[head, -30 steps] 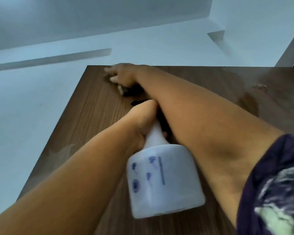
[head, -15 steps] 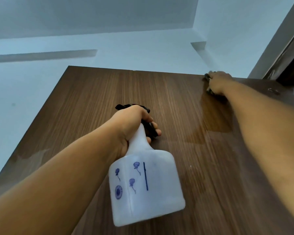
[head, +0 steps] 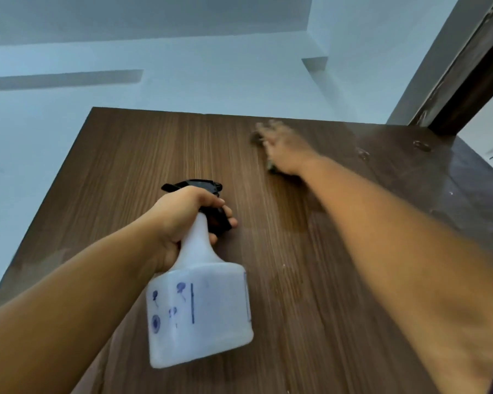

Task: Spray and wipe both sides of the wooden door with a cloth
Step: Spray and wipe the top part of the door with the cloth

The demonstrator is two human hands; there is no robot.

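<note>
Right hand [head: 282, 149] is sliding back left along the door [head: 160, 155] top, blurry, pressing a cloth [head: 270, 166]; grip unclear. Left hand [head: 182, 220] is gripping the spray bottle [head: 202, 314] neck.

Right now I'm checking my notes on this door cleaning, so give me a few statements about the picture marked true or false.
1. The left hand grips a white spray bottle. True.
2. The bottle's trigger head is red. False: it is black.
3. The right hand is near the top edge of the door. True.
4. The right hand hangs idle, away from the door. False: it is up against the wood, blurred, with a bit of cloth under it.
5. The door is painted white. False: it is brown wood grain.
</note>
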